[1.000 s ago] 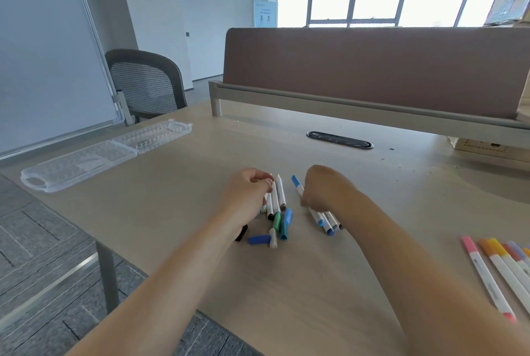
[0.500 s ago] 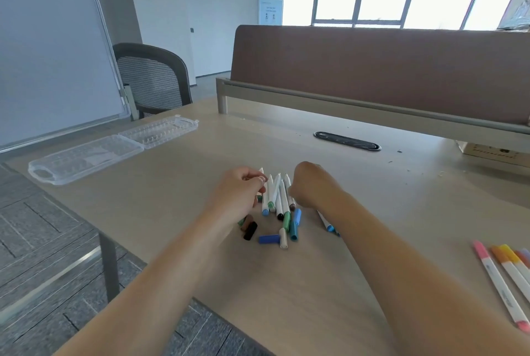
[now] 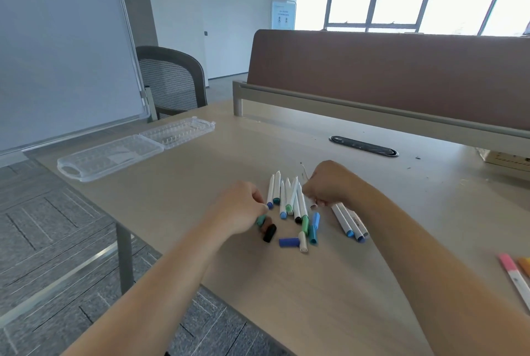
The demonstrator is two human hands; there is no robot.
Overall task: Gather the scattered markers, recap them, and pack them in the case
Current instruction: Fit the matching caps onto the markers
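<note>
The markers [image 3: 282,198] lie on the bench [image 3: 286,298] between both hands, long axes near-to-far. The left hand [image 3: 241,212] curls its fingers [image 3: 258,200] against the leftmost one's near end (grip uncertain). The right hand [image 3: 329,183] is fisted, contents hidden. The case [image 3: 114,155] lies open far left.

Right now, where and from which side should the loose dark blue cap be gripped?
Probably pinch the dark blue cap across its middle from above: it lies flat and crosswise, near side open, while a pale cap crowds its right end.
</note>
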